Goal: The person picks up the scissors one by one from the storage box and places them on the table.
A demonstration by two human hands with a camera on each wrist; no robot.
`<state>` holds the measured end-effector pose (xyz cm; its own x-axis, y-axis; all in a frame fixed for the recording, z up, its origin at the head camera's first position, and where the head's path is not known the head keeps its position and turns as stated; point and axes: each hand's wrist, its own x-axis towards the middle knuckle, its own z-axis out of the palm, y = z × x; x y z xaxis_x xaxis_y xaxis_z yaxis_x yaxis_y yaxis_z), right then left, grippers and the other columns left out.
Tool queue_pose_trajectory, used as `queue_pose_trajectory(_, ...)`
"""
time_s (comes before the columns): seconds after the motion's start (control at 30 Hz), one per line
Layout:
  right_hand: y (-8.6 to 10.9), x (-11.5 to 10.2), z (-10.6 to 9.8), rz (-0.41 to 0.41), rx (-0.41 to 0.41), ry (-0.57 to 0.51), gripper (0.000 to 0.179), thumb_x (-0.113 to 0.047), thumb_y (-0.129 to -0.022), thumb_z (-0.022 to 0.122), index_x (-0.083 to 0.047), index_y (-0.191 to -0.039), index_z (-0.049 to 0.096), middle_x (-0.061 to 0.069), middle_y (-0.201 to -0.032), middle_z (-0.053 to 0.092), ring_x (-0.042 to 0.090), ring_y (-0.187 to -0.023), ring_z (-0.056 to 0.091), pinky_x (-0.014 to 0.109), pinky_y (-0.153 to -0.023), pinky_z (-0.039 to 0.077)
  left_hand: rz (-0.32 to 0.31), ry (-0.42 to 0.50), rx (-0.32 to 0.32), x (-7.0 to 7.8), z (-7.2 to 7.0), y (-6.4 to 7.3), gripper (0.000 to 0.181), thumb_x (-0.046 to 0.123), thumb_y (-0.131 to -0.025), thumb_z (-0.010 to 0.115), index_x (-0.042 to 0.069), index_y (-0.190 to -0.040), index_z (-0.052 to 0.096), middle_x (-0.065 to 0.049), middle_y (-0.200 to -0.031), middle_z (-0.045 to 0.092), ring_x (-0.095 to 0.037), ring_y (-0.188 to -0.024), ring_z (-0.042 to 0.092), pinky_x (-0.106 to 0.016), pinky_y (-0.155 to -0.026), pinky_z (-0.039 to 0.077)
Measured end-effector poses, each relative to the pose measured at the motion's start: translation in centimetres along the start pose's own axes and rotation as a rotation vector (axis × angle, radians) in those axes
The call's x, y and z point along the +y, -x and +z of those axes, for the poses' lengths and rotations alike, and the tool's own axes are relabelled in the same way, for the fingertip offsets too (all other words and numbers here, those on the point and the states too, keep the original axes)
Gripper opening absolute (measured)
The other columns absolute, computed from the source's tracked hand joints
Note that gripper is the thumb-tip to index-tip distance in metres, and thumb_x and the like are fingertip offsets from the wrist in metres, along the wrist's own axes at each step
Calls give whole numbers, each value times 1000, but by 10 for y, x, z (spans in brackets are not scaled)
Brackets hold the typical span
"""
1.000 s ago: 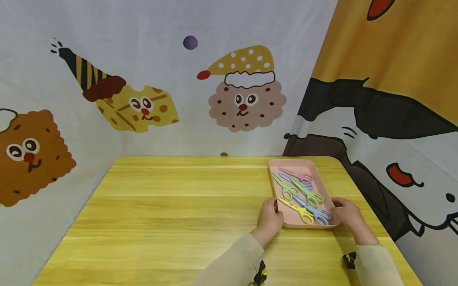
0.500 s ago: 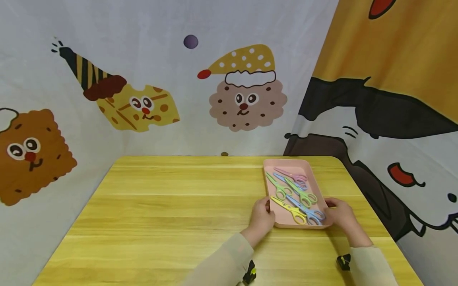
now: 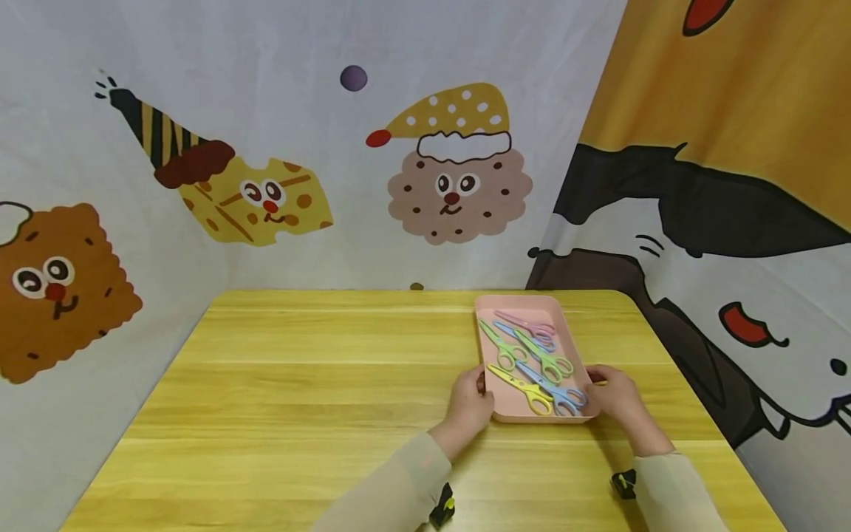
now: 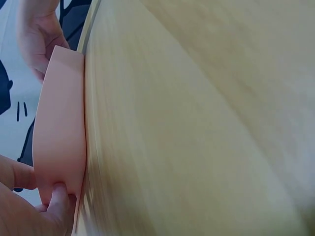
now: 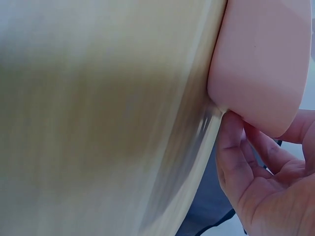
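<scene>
A shallow pink tray (image 3: pixel 507 404) stands toward the right of the table, holding several children's scissors. The yellow scissors (image 3: pixel 520 385) lie nearest the front, beside blue scissors (image 3: pixel 547 385). Farther back are two green pairs, a second blue pair partly covered, and pink scissors (image 3: pixel 521 321). My left hand (image 3: pixel 469 403) grips the tray's near left side; in the left wrist view its thumb presses the pink wall (image 4: pixel 61 108). At the near right corner my right hand (image 3: pixel 616 397) holds the tray, some fingertips hidden. In the right wrist view, that hand's fingers (image 5: pixel 234 142) reach the tray's lower edge.
The wooden table (image 3: pixel 299 399) extends left and in front of the tray. A patterned cloth (image 3: pixel 266 44) with cartoon figures hangs behind and beside it. Small black devices (image 3: pixel 623 484) sit by both sleeves.
Both hands have moved the tray left across the table, with the scissors still lying in it. The grip on its two sides looks the same.
</scene>
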<state>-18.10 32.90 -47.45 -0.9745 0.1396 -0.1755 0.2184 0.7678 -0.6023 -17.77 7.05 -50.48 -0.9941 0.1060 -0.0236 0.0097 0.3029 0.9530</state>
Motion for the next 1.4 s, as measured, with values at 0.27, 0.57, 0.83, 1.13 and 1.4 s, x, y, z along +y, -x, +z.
queue_pose_trajectory(0.27,0,-10,8,-15,7,-1,41,-8,-85,54,11,-121,55,31,-112,59,43,-102,54,50,-84,49,18,5,-3,-6,-11,1,49,-11,-83,55,-12,-132,47,-23,-112,57,-26,-97,58,-20,-73,54)
queue_pose_trajectory(0.57,-1,-19,18,-36,15,-12,40,-6,-84,54,11,-120,56,30,-110,60,42,-100,56,50,-84,50,21,20,3,-13,-23,3,48,-10,-84,54,-12,-132,46,-24,-115,56,-27,-97,59,-18,-72,53)
queue_pose_trajectory(0.83,-4,-25,29,-79,32,5,37,-6,-84,55,10,-117,58,27,-106,63,39,-95,59,50,-81,51,34,8,19,-16,-37,7,49,-10,-83,55,-13,-131,46,-26,-119,55,-30,-100,59,-23,-78,55)
queue_pose_trajectory(1.13,-3,-35,36,-85,18,-6,37,-4,-83,56,11,-117,58,27,-106,63,38,-94,60,47,-78,53,16,-20,21,-20,-49,8,48,-7,-84,57,-11,-131,48,-24,-118,57,-28,-100,60,-23,-79,55)
queue_pose_trajectory(1.4,-3,-43,45,-134,18,-30,36,-2,-81,58,11,-114,59,25,-102,64,36,-91,61,44,-75,55,7,-63,17,-24,-62,8,47,-6,-86,56,-11,-131,47,-23,-119,58,-27,-103,59,-27,-82,55)
